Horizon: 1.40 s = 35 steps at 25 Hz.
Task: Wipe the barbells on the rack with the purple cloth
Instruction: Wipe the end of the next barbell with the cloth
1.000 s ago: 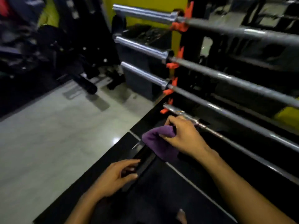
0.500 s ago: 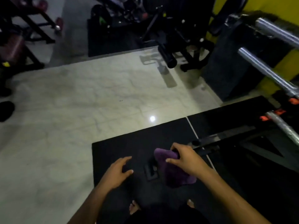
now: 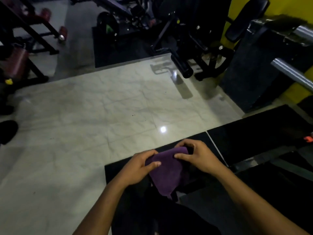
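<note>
1. Purple cloth [image 3: 166,170] held between both hands above the black floor mat [image 3: 254,133]. Left hand [image 3: 140,167] pinches its left edge, right hand [image 3: 198,158] pinches the top right corner.
2. I judge the cloth light, limp, not slippery — best gripped bunched, at the folded edges.
3. Barbells [image 3: 291,73] sit far right of the cloth — only two sleeve ends show; I can't see the rack, and the cloth's lower tip fades into shadow.

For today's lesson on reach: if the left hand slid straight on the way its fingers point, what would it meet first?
The left hand points right, across the purple cloth it already grips. Past the cloth, it would most likely meet the right hand holding the other side, though depth is unclear.
</note>
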### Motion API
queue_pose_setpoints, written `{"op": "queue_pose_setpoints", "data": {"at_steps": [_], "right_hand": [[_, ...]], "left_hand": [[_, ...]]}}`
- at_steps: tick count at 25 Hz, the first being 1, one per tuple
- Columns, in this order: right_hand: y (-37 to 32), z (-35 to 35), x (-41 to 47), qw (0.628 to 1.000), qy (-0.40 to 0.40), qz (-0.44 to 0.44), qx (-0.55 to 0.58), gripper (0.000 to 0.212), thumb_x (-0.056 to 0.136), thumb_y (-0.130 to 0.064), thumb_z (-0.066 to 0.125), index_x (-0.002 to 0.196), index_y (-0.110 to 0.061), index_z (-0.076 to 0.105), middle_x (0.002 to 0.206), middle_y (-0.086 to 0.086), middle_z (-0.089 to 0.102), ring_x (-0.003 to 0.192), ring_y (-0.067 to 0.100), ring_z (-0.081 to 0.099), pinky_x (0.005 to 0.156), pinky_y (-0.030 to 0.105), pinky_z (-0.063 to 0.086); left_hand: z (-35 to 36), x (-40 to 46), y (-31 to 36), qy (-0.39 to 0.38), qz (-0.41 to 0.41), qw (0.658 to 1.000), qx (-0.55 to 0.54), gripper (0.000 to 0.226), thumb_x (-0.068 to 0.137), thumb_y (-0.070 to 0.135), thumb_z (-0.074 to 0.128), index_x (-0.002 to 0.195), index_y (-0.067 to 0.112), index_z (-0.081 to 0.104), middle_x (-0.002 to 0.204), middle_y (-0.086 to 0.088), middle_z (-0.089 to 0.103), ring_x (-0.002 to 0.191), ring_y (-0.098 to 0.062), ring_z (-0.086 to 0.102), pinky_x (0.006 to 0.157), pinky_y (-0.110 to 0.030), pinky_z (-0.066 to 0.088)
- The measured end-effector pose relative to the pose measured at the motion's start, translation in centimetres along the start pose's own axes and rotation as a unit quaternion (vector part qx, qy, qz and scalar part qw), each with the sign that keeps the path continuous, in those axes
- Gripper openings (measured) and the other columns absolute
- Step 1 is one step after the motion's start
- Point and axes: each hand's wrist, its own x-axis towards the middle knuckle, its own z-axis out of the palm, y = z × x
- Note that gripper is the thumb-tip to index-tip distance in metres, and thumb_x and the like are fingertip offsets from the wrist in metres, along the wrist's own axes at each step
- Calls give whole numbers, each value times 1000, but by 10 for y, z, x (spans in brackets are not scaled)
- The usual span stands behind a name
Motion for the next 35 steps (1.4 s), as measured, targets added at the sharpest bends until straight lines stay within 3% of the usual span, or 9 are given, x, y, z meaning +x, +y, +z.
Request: {"op": "queue_pose_setpoints", "data": {"at_steps": [7,11,14,16,19,23,27,31,35], "right_hand": [[55,-58,79,985,36,66,152,36,88,-20,78,122,-16,67,116,-1,74,109,15,69,96,35,55],[65,-92,109,948,208,89,224,25,99,-18,62,124,-20,65,120,-7,72,114,12,66,96,23,50],[60,-130,123,909,328,115,228,21,103,-31,53,122,-32,63,117,-16,70,112,4,64,98,25,49],[60,-162,125,848,427,130,285,20,103,-36,52,119,-39,62,116,-20,70,111,1,65,96,22,49],[61,-206,117,702,532,129,456,25,99,-32,58,123,-31,67,119,-7,73,109,9,69,98,30,51],[67,-256,109,572,575,104,576,25,93,-26,59,103,-8,72,95,14,76,83,23,74,78,34,53],[71,-297,107,543,598,97,581,56,84,-37,73,127,-3,64,118,21,71,108,33,70,89,39,55],[55,-368,70,511,680,85,519,51,85,-40,67,122,-6,66,108,18,75,95,28,75,70,31,59],[24,-445,5,461,821,30,337,40,92,-43,65,121,-15,64,109,5,76,89,16,75,66,29,60]], "left_hand": [[-71,175,39,-140,7,990,13,14,102,25,56,111,17,65,100,-5,69,95,-25,67,83,-36,53],[-88,287,72,-206,85,969,111,30,99,30,62,129,28,59,121,10,66,112,-7,62,100,-39,51],[-62,354,110,-188,154,955,168,65,92,42,67,148,46,34,150,25,39,137,7,37,113,-25,35],[-29,386,129,-201,184,953,132,70,91,48,66,149,50,28,153,28,32,140,8,31,112,-21,31],[12,425,149,-243,63,968,-28,71,83,64,66,145,55,31,152,25,39,137,5,40,113,-29,36],[63,492,184,-419,-94,885,-179,52,92,47,61,140,30,53,137,2,63,125,-17,60,110,-41,43],[119,548,253,-450,-4,874,-182,38,100,22,56,136,33,56,127,2,69,117,-19,66,97,-40,54],[196,590,357,-488,213,843,-78,38,102,24,55,132,47,51,137,15,59,121,3,57,104,-20,45],[256,593,479,-501,399,767,-40,42,99,17,61,136,33,50,122,9,65,101,8,62,92,-20,50]]}}
